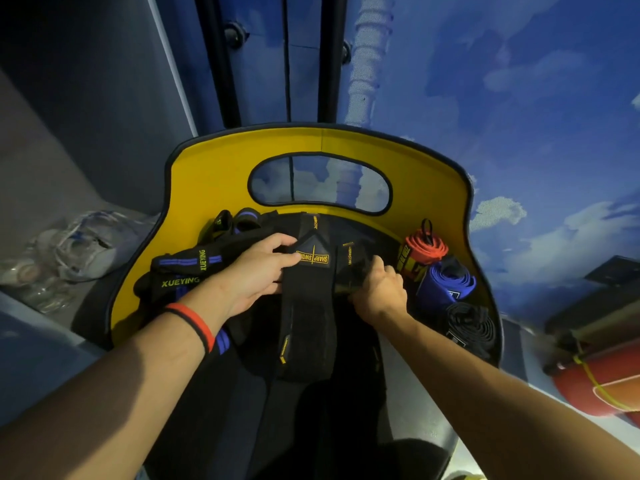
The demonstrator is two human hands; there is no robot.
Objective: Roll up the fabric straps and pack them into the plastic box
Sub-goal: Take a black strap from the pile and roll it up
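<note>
Your left hand [258, 271] pins the black strap [308, 306] flat; right hand [377, 285] pinches its neighbour strap [346, 268]. Roll tight, edges aligned.

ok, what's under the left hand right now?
The left hand presses on a flat black strap with a yellow "SHARP SWORD" label. Beside the wrist lies a black and blue XUEYING strap. What lies directly beneath the palm is covered.

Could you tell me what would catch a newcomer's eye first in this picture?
First, the bright yellow curved panel around the work surface. At centre, the left hand pins a flat black strap while the right hand grips a second black strap. At right sit red, blue and black rolls.
</note>
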